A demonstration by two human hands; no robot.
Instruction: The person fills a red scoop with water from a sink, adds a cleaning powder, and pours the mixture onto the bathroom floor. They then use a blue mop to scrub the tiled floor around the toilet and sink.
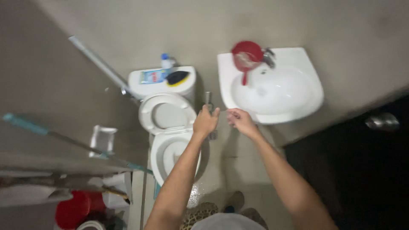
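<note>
Both hands (223,121) on sprayer (208,101) — btwn toilet (170,127) & sink (272,87)

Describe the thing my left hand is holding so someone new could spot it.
Start at the white toilet against the wall, beside the white sink. Between the two, the left hand grips a slim metal sprayer head. It is the only grey, narrow piece there, pointing up from the fist.
</note>
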